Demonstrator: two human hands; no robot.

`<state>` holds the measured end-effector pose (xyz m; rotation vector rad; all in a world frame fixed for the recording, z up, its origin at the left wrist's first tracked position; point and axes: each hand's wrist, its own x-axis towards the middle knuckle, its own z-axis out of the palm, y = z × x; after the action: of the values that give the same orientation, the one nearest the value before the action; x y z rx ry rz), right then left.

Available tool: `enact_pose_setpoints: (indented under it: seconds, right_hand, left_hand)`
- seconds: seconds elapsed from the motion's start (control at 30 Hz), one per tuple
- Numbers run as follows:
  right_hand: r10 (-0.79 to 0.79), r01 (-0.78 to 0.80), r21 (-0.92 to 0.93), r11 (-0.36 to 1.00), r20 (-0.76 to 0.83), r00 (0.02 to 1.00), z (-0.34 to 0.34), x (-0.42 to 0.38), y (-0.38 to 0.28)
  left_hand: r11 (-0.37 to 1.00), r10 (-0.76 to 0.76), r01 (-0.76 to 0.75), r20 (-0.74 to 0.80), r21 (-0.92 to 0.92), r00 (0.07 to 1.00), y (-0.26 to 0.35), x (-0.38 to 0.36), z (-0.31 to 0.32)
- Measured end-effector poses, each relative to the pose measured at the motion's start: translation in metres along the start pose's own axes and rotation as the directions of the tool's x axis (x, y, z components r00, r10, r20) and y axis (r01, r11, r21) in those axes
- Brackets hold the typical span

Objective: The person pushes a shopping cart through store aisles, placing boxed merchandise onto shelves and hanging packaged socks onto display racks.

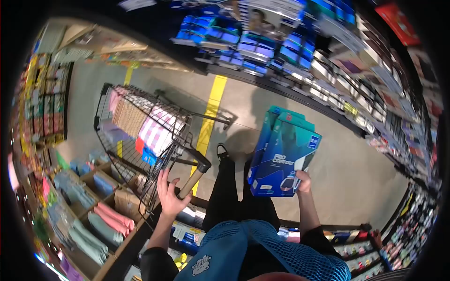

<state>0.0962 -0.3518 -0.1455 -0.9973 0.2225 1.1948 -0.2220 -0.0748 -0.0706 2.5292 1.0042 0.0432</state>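
Observation:
Blue and teal boxes (283, 154), at least two of them, stacked flat and marked "PRO COMFORT", are held up in front of my body. My right hand (303, 181) grips their lower right edge, its thumb on the front face. My left hand (172, 193) has its fingers apart beside the beige handle (191, 183) of a black wire shopping cart (105, 126). Inside the cart lie a pink checked item (158, 129), a woven brown item (129, 114) and a red and blue packet (146, 152).
Shelves of blue boxes (255, 47) line the aisle ahead and to the right. Wooden bins (77, 206) with folded or rolled goods stand at the lower left. Yellow lines (211, 110) cross the grey floor. More racks (49, 107) stand at the far left.

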Motion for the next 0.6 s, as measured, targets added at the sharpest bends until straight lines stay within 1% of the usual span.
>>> enact_pose_setpoints:
  seconds: [0.03,0.1,0.13,0.17,0.2,0.3,0.37,0.4,0.43,0.47,0.5,0.57,0.6]
  right_hand:
    - [0.016,-0.015,0.018,1.0,-0.018,1.0,-0.005,0.005,0.006]
    - [0.039,-0.043,-0.044,0.998,-0.1,0.994,-0.019,0.011,0.009]
    - [0.047,-0.05,-0.039,0.998,-0.093,0.995,-0.018,0.016,0.011]
    - [0.055,-0.058,-0.034,0.998,-0.085,0.995,-0.018,0.021,0.013]
    - [-0.021,0.012,-0.085,0.996,-0.105,0.994,-0.01,0.026,0.011]
    - [-0.084,0.066,-0.13,0.989,-0.139,0.987,0.011,0.039,0.014]
    - [0.084,-0.126,-0.237,0.963,-0.181,0.98,0.029,0.045,0.009]
    - [0.164,-0.215,-0.311,0.926,-0.181,0.97,0.028,0.057,0.008]
    - [0.047,-0.128,-0.272,0.954,-0.286,0.957,0.033,0.078,0.022]
    - [0.041,-0.134,-0.328,0.935,-0.275,0.96,0.037,0.09,0.023]
    - [0.035,-0.138,-0.383,0.913,-0.263,0.964,0.054,0.101,0.022]
    - [0.057,-0.127,-0.304,0.944,-0.227,0.972,0.054,0.122,0.031]
    - [0.034,-0.102,-0.248,0.963,-0.265,0.964,0.074,0.127,0.032]
  left_hand:
    - [1.0,-0.003,0.003,0.04,-0.002,0.999,-0.007,0.001,-0.003]
    - [0.994,0.019,-0.006,0.121,-0.108,0.993,-0.017,0.007,-0.007]
    - [0.994,0.007,0.005,0.111,-0.111,0.994,-0.022,0.009,-0.01]
    - [0.99,0.021,-0.002,0.138,-0.138,0.99,-0.026,0.011,-0.012]
    - [0.985,0.035,-0.006,0.167,-0.17,0.985,-0.028,0.013,-0.012]
    - [0.976,0.025,0.018,0.193,-0.218,0.981,-0.036,0.021,-0.015]
    - [0.965,0.02,0.036,0.208,-0.258,0.978,-0.043,0.027,-0.016]
    - [0.961,0.02,0.032,0.186,-0.275,0.982,-0.046,0.031,-0.017]
    - [0.958,0.02,0.026,0.157,-0.286,0.987,-0.049,0.035,-0.018]
    - [0.958,0.002,0.049,0.176,-0.282,0.984,-0.052,0.04,-0.02]
    - [0.955,0.01,0.039,0.166,-0.293,0.986,-0.054,0.044,-0.021]
    - [0.946,-0.032,0.086,0.173,-0.313,0.984,-0.057,0.053,-0.022]
    - [0.939,-0.032,0.084,0.157,-0.332,0.987,-0.059,0.055,-0.022]
